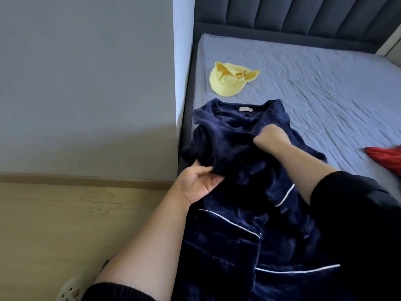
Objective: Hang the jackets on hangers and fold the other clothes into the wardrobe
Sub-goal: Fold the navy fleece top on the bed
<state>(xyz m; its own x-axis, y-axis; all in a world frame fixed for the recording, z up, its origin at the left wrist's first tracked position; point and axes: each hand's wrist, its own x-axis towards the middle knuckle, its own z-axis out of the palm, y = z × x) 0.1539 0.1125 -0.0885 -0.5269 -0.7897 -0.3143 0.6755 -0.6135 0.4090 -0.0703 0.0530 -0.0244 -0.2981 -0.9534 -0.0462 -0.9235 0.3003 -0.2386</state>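
Both hands are on the navy garment [238,224], set apart from each other. The right hand [271,137] is curled into a fist, bunching the fleece just below the collar. The left hand [198,183] lies palm up at the garment's left edge, with a fold of fabric caught between thumb and fingers; its fingertips are hidden under the cloth. Black sleeves are pushed up both forearms.

The navy garment lies spread on the near left corner of the bed [325,83], collar toward the headboard [293,16]. Its lower part runs down toward the camera, off the bottom of the picture. It is thick, plush and dark blue, with thin white piping [230,222] along what look like pocket edges. A small pale label [246,109] is sewn inside the neck. The upper left part is rumpled and lifted where the hands hold it.

Beyond the collar, near but not touching it, a yellow cap [227,81] rests on the quilted grey-blue mattress cover. At the right edge of the frame a red cloth [384,159] lies on the bed, well apart from the navy garment — only part of it shows.

Left of the bed stand a grey wall [86,83] and a wooden skirting board [86,178] above a pale wood floor [65,224]. A light perforated clog [70,288] shows at the bottom left corner.
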